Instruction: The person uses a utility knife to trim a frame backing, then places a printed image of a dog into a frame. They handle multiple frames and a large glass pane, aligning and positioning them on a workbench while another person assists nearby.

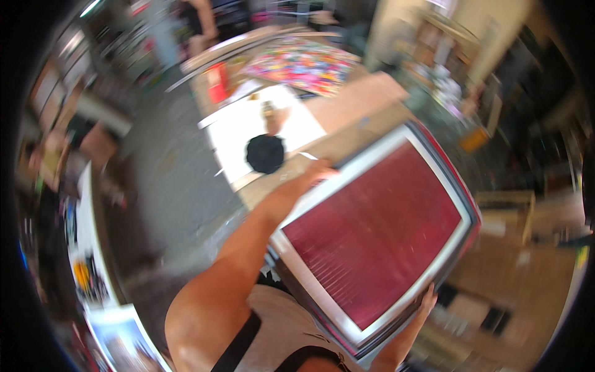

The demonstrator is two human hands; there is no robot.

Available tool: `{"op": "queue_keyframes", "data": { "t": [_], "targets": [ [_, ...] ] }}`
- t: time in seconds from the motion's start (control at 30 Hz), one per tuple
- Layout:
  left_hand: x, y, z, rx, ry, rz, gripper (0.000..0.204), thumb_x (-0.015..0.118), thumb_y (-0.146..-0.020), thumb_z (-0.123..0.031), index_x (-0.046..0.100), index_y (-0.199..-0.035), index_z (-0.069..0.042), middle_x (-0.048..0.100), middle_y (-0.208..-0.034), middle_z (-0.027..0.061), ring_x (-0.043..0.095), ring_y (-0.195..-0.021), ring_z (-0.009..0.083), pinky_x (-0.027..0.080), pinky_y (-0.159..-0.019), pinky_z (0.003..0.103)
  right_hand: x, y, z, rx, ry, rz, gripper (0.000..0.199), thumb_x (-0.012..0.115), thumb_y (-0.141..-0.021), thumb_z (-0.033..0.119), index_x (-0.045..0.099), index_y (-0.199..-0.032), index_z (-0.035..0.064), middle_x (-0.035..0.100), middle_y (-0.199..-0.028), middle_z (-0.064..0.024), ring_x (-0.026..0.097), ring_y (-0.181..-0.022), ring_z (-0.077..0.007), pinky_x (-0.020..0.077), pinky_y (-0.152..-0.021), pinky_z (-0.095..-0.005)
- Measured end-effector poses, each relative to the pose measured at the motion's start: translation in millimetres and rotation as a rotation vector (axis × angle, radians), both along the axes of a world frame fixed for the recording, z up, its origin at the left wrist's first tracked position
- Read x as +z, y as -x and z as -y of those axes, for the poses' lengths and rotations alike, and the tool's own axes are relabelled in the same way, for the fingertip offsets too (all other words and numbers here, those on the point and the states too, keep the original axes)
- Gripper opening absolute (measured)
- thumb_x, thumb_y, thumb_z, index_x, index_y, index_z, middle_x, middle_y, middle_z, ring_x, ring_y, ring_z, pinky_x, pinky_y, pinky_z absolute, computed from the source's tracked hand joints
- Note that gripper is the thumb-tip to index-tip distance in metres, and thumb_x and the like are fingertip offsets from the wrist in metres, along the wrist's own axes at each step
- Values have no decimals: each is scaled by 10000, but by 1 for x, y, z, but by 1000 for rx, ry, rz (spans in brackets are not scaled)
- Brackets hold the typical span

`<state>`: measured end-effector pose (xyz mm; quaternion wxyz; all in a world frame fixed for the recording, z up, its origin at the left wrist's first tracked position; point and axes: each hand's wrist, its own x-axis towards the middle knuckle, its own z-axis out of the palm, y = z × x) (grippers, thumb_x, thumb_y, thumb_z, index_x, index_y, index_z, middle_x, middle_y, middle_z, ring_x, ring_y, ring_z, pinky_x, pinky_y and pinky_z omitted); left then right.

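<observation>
A large rectangular framed panel [378, 229], dark red in the middle with a pale border and dark outer edges, is held tilted in front of my body. My left hand [319, 175] grips its upper left edge, the fingers blurred. At the lower right edge, my right hand [427, 301] is closed around the rim. Whether this is a single frame or several stacked together, I cannot tell. Its far right side shows a thin red edge. Just beyond my left hand, a round black thing [265, 154] rests on a white sheet.
Beyond the panel stands a worktable with the white sheet [229, 133], a brown board [365, 102], a multicoloured patterned sheet [304, 65] and a red object [217, 82]. Wooden pieces [508, 211] lie at right. A counter [93, 248] runs along the left. Other people are blurred behind.
</observation>
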<state>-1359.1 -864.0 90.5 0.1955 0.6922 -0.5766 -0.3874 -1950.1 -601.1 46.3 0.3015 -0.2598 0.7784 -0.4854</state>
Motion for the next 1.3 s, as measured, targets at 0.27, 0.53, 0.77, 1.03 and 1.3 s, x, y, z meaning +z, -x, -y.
{"op": "queue_keyframes", "data": {
  "t": [0.27,0.53,0.77,1.03,1.3],
  "targets": [
    [3,13,-26,53,194,176,544,659,-749,-573,713,-967,-78,681,-1016,145,639,-976,337,508,-825,432,77,-61,-20,22,-316,-472,781,682,-722,641,649,-844,-130,665,-847,-258,654,-727,-369,553,-608,-462],
    [44,-14,-69,61,212,59,576,672,-762,-542,690,-948,3,663,-968,218,635,-946,365,503,-796,431,106,-67,-44,26,-281,-469,734,667,-747,638,665,-797,-94,652,-749,-239,616,-676,-335,519,-611,-480],
    [118,-51,-127,117,287,-25,562,674,-769,-527,687,-930,11,672,-900,204,645,-899,364,508,-764,427,155,-119,-70,-195,-158,-366,712,700,-769,574,633,-875,-127,616,-788,-225,518,-649,-300,456,-599,-469],
    [174,-152,-228,177,275,-127,604,645,-798,-527,630,-1144,-33,681,-860,187,657,-882,344,502,-820,437,204,-209,-110,-257,-158,-405,725,662,-789,581,589,-1066,-85,586,-858,-191,532,-751,-266,474,-692,-448],
    [194,-314,-361,407,501,-101,503,673,-776,-504,684,-984,-46,671,-769,185,667,-784,365,519,-712,439,253,-370,-161,179,217,-452,647,584,-911,427,460,-1314,-64,510,-1292,-237,543,-1058,-300,475,-915,-402]
  ]
}}
